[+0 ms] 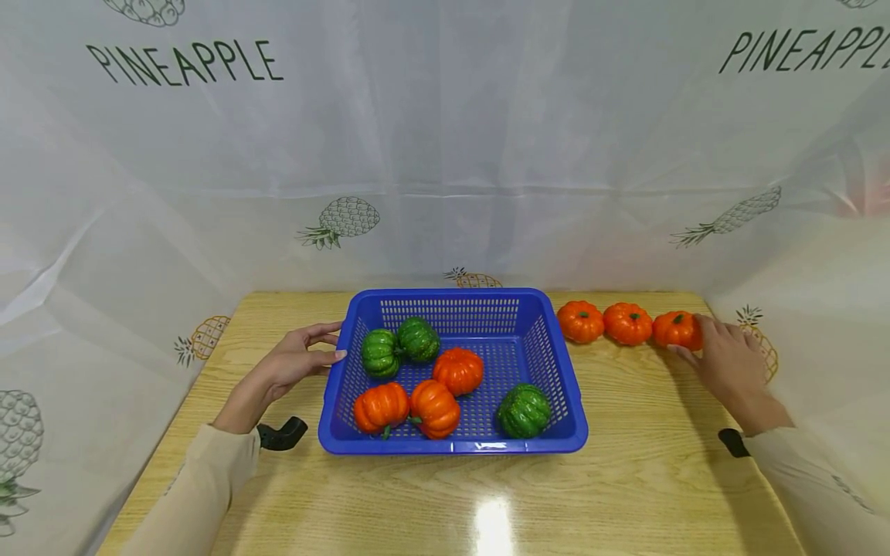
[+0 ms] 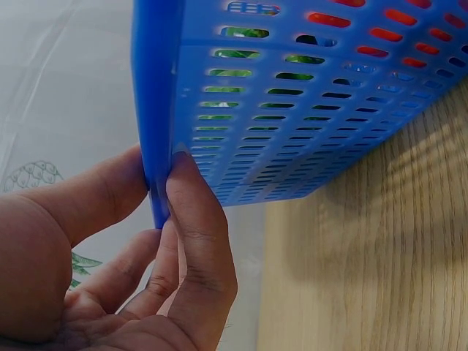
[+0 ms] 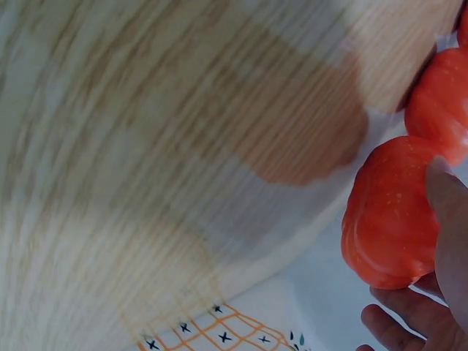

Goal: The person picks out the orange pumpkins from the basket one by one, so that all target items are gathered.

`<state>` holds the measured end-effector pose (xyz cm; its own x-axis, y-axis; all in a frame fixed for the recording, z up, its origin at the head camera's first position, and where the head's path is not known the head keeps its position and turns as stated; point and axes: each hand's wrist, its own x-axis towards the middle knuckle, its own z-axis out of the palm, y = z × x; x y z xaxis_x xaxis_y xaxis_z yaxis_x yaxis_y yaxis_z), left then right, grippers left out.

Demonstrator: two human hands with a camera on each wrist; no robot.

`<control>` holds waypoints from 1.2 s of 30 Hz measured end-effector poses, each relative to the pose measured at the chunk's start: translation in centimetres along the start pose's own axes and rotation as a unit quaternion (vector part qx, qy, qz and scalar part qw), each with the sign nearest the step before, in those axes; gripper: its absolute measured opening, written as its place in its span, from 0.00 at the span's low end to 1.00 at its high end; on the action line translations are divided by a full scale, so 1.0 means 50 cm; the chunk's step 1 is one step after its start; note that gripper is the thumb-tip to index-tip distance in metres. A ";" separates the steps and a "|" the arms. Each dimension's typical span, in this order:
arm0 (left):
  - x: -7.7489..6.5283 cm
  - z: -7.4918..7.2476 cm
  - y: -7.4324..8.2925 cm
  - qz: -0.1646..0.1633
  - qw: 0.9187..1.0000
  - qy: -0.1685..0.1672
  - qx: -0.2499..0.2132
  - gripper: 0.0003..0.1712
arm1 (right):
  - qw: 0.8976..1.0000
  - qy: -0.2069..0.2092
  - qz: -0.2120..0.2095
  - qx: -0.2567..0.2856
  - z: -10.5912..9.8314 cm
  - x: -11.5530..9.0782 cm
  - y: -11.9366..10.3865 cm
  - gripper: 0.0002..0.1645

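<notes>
The end orange pumpkin (image 1: 673,330) sits by the counter's far right corner, clamped between thumb and fingers of the right hand (image 1: 730,364). Beside it, along the far edge, stand 2 more orange pumpkins (image 1: 628,325). The left hand (image 1: 295,361) pinches the rim of the blue basket (image 1: 389,446), which holds 3 green pumpkins (image 1: 524,411) and 3 orange ones.

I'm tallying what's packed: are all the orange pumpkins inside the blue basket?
No, three orange pumpkins sit in a row on the table beside the basket.
</notes>
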<state>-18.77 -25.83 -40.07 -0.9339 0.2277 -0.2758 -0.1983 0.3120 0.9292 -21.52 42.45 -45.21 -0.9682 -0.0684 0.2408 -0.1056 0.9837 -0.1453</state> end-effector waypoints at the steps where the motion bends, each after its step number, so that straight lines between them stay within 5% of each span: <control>1: 0.000 0.000 0.000 0.000 1.000 0.000 0.000 0.41 | 1.000 -0.005 0.004 0.000 0.002 0.001 0.001 0.46; 24: -0.002 0.000 0.003 -0.001 1.000 -0.001 0.007 0.41 | 0.999 -0.039 0.033 -0.006 0.025 0.022 0.008 0.44; 31: -0.003 0.000 0.005 0.003 1.000 -0.005 0.003 0.41 | 0.998 -0.048 0.031 0.001 0.007 0.022 0.004 0.49; 36: -0.001 0.000 0.002 0.001 1.000 -0.004 0.004 0.41 | 1.000 -0.014 -0.001 -0.008 -0.023 0.021 -0.020 0.48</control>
<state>-18.74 -25.80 -39.96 -0.9319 0.2354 -0.2761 -0.1944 0.3185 0.9278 -22.16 41.57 -43.73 -0.9740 -0.0744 0.2141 -0.1038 0.9861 -0.1295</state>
